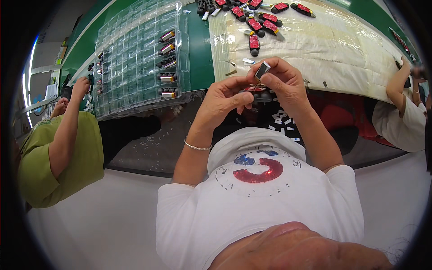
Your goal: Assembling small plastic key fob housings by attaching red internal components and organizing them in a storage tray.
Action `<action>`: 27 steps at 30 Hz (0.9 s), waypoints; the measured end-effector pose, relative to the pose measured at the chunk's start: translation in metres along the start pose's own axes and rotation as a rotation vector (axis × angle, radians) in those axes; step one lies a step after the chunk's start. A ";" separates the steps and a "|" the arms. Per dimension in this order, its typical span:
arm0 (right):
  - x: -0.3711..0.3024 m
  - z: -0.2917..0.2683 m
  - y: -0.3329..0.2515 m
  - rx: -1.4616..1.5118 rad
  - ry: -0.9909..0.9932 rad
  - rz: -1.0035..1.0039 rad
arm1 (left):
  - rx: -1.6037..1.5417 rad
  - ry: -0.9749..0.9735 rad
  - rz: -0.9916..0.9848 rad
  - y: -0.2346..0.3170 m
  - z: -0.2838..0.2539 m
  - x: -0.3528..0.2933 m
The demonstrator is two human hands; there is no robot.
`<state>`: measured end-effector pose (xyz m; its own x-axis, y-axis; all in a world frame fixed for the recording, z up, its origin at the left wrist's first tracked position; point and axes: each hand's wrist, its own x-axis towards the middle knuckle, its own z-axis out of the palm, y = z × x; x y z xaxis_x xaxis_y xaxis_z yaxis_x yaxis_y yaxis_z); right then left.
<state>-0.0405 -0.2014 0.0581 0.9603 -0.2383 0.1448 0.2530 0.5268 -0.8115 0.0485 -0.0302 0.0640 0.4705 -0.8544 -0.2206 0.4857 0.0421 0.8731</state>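
In front of my chest, over the near edge of the bench, my two hands are close together. My left hand point(224, 98) grips a small black device with a red circuit board point(256, 90) and dark rounded parts on its underside. Between the thumb and fingers of my right hand point(288, 85) is a small flat battery point(262, 69), dark on its face with a pale rim, tilted up above the device. A thin lead seems to run between the two, though fingers hide part of it. Similar red-and-black devices point(254, 44) with batteries lie loosely heaped beyond my hands.
A clear compartment tray point(135, 54) stands on the green bench at left, several devices in its right column. Pale wrapped sheeting point(324, 49) covers the bench ahead. White scraps point(283, 121) lie below my hands. Co-workers sit at left, in a green shirt point(67, 153), and at right point(400, 121).
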 end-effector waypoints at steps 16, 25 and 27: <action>0.000 0.007 -0.021 -1.172 -0.029 -0.415 | 0.192 0.282 0.281 0.003 0.017 -0.005; -0.001 0.007 -0.025 -1.038 -0.073 -0.275 | 0.281 0.279 0.291 0.010 0.023 -0.012; 0.001 0.006 -0.024 -1.177 -0.113 -0.373 | 0.294 0.277 0.257 0.011 0.023 -0.012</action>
<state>-0.0451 -0.2095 0.0814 0.8716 -0.1142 0.4767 0.3100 -0.6250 -0.7164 0.0308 -0.0315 0.0862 0.7463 -0.6634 -0.0543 0.1178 0.0514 0.9917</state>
